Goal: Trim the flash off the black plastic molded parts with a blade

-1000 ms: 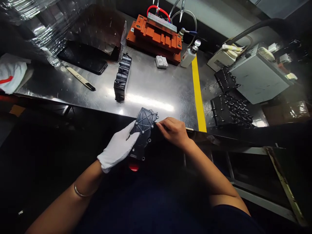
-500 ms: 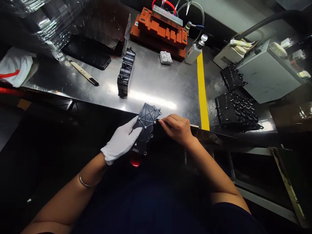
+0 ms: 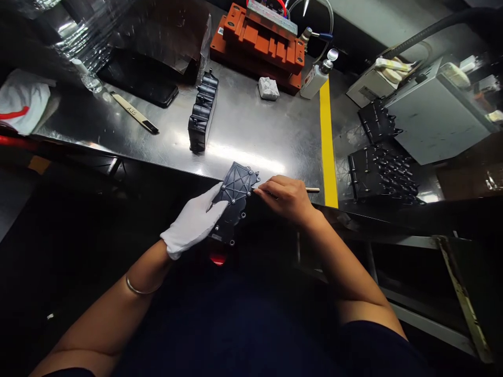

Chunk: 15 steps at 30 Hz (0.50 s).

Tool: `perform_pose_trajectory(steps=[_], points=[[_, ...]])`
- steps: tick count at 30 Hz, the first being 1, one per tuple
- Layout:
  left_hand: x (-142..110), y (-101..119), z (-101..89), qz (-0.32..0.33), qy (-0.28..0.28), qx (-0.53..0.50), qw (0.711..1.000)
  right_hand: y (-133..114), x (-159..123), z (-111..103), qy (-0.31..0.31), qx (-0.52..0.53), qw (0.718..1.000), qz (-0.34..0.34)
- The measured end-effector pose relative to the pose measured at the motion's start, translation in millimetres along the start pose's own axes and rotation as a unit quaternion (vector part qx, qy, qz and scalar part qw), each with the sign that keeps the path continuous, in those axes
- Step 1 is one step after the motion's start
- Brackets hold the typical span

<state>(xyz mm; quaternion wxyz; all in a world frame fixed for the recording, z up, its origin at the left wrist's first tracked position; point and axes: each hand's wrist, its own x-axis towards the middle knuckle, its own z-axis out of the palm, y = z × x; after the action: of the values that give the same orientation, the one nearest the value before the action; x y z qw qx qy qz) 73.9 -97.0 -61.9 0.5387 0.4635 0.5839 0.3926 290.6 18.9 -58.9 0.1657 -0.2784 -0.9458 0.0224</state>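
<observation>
My left hand (image 3: 193, 222), in a white glove, grips a black plastic cover (image 3: 239, 183) by its left edge, thumb on top. A raised star of ribs and several round bosses mark the cover's face. Held at the bench's front edge, the cover is tilted. My bare right hand (image 3: 288, 198) is closed around a slim tool (image 3: 313, 190) whose pale handle sticks out to the right. Its working end meets the cover's right edge near the fingertips; its exact shape is too small to tell. On the bench beyond stands another black plastic part (image 3: 203, 110).
An orange fixture (image 3: 259, 44) sits at the back beside a white pump bottle (image 3: 315, 78) and a crumpled white lump (image 3: 269, 88). To the left lie a phone (image 3: 145, 84) and a pale-handled tool marked A35 (image 3: 131, 111). Right of the yellow tape (image 3: 327, 141), black parts (image 3: 377, 173) are stacked.
The pale handle behind my right hand has shifted up a little and shows slightly more clearly. My left hand keeps its hold on the cover; the whole view has shifted slightly.
</observation>
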Motion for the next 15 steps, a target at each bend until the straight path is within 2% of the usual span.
perform_pose_trajectory(steps=[4, 15], points=[[1, 1, 0.4, 0.007, 0.006, 0.010, 1.000, 1, 0, 2, 0.014, 0.029, 0.999, 0.002], [2, -1, 3.3, 0.007, 0.014, 0.013, 1.000, -23, -15, 14, 0.095, 0.019, 0.991, 0.093]])
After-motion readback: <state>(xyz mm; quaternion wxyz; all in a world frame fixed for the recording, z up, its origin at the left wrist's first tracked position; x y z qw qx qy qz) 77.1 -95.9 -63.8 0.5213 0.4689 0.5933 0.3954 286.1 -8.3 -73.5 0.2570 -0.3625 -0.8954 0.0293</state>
